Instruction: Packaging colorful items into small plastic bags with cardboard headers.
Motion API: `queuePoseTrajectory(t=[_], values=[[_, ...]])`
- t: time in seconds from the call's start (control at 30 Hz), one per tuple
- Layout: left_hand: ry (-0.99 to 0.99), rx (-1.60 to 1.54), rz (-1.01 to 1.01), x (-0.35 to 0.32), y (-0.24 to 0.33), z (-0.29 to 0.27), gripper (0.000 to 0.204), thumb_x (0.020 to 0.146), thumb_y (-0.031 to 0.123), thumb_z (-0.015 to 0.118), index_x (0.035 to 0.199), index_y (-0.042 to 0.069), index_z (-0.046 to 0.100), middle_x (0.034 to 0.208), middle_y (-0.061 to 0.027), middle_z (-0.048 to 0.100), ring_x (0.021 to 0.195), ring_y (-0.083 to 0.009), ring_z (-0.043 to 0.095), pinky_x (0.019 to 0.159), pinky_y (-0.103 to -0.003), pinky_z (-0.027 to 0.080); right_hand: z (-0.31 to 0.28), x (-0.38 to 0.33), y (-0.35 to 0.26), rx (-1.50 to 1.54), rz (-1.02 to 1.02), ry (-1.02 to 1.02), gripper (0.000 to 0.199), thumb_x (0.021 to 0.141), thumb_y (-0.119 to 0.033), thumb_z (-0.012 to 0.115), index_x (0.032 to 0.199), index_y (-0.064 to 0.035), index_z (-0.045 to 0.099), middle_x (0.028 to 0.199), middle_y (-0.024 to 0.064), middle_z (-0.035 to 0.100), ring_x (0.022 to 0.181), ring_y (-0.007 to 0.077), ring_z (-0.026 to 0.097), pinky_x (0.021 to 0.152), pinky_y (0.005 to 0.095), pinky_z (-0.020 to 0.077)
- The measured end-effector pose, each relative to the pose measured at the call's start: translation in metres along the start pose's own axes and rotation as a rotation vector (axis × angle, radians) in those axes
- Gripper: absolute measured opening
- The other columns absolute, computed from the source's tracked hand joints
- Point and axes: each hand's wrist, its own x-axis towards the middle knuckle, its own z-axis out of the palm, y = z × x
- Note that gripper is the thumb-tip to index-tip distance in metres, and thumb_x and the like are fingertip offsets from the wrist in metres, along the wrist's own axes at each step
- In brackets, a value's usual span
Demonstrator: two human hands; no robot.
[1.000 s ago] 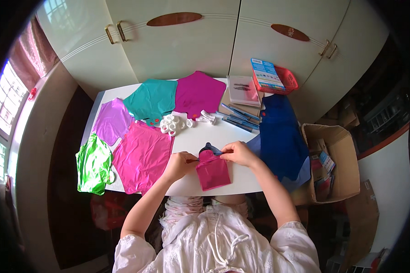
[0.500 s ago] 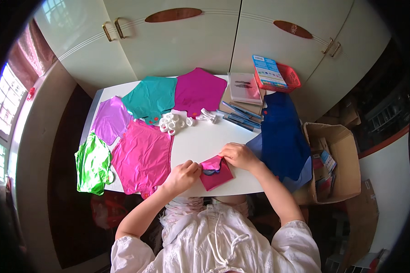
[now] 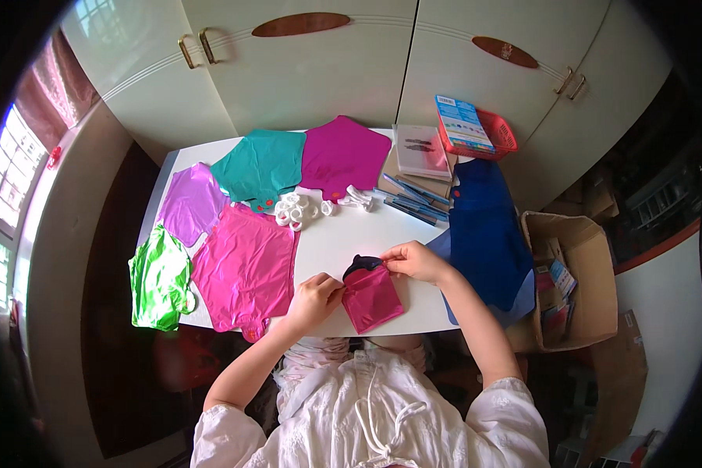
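A small magenta foil-like square (image 3: 374,302) lies at the table's front edge between my hands. From its far edge a dark, floppy piece (image 3: 361,267) sticks out; what it belongs to is not clear. My left hand (image 3: 317,299) pinches the square's left edge near its far corner. With finger and thumb closed, my right hand (image 3: 415,263) grips the far right corner, where the dark and magenta layers meet. Left of my left hand a larger glossy pink sheet (image 3: 246,269) is spread flat.
Teal (image 3: 262,164), purple (image 3: 347,156), lilac (image 3: 191,201) and green (image 3: 160,277) sheets cover the left and back. White rings (image 3: 292,210) and blue pens (image 3: 415,201) lie mid-table. Dark blue sheets (image 3: 487,242), a red basket (image 3: 501,134) and an open cardboard box (image 3: 600,273) stand right.
The magenta flap that was folded at the far edge now lies flat toward me, and the dark piece stands out beyond it. Both hands keep hold at nearly the same places.
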Motion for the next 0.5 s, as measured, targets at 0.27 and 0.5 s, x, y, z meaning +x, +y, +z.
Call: queuePoseTrajectory(t=[0.27, 0.5], values=[[0.028, -0.217, -0.153, 0.001, 0.01, -0.008, 0.009, 0.08, 0.003, 0.065, 0.089, 0.0, 0.066, 0.081, -0.0104, 0.061, 0.068, -0.0226, 0.066, 0.061, -0.03, 0.054, 0.005, -0.01, -0.018, 0.072, 0.044, 0.003, 0.013, 0.088, -0.006, 0.063, 0.098, -0.002, 0.07, 0.076, -0.0003, 0.066, 0.066, 0.0058, 0.056, 0.056, 0.0192, 0.0418], [0.008, -0.305, -0.215, 0.001, 0.004, -0.008, 0.011, 0.08, 0.001, 0.067, 0.091, -0.002, 0.067, 0.085, -0.0096, 0.062, 0.071, -0.0179, 0.067, 0.064, -0.027, 0.054, 0.014, -0.012, -0.009, 0.119, -0.009, 0.059, 0.011, 0.086, -0.005, 0.065, 0.094, -0.0013, 0.071, 0.075, 0.0012, 0.065, 0.065, 0.0065, 0.055, 0.057, 0.0201, 0.0426]])
